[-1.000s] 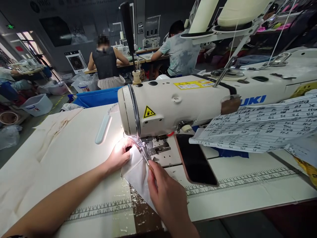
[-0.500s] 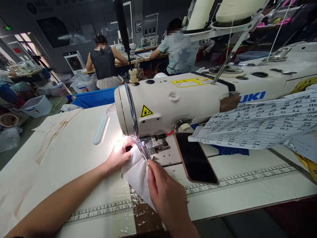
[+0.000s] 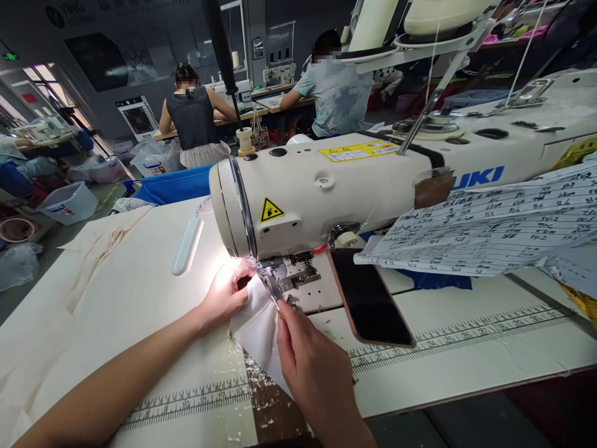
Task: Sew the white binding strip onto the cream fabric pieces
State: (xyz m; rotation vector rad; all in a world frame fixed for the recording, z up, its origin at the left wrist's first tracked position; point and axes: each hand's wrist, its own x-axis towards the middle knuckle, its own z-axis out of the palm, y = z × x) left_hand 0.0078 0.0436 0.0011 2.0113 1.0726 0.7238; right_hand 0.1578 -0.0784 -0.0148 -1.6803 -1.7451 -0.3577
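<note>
Under the head of the sewing machine, a piece of white fabric hangs toward the table's front edge. My left hand is closed on the fabric's left edge, its fingertips close beside the lit needle area. In my right hand is a pair of slim metal tweezers, pointing up and left at the fabric near the presser foot. The tweezers' rear end is hidden by my fingers. The needle itself cannot be made out.
A phone lies right of the needle plate. Handwritten sheets overhang the table on the right. A pale blue-white plastic tool lies left of the machine head, with cream fabric farther left. Two people sit at machines beyond.
The camera view has shifted slightly. Both hands, the fabric and the tweezers keep nearly the same places at the machine.
</note>
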